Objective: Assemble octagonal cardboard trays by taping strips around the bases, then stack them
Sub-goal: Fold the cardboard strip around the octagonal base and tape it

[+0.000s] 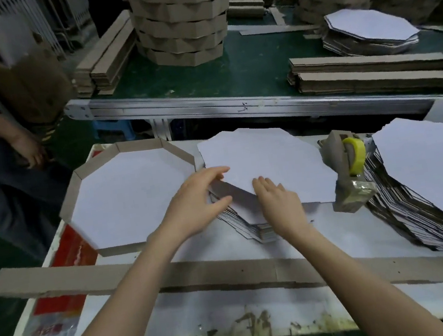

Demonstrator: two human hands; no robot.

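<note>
Sitting on white table [235, 316], base stack [269, 155] under L hand [199, 199], R hand [279, 202], fingers loose; green conveyor [242, 62] behind.

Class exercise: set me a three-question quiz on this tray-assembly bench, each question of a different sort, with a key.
1. True or false: the tape dispenser stands between the middle pile of bases and the right pile of bases.
2. The single finished tray lies: A) left of the middle pile; B) right of the dispenser; C) on the floor.
3. Fill in: the right hand rests on the middle pile's ___ base.
Key: 1 true; 2 A; 3 top.
</note>
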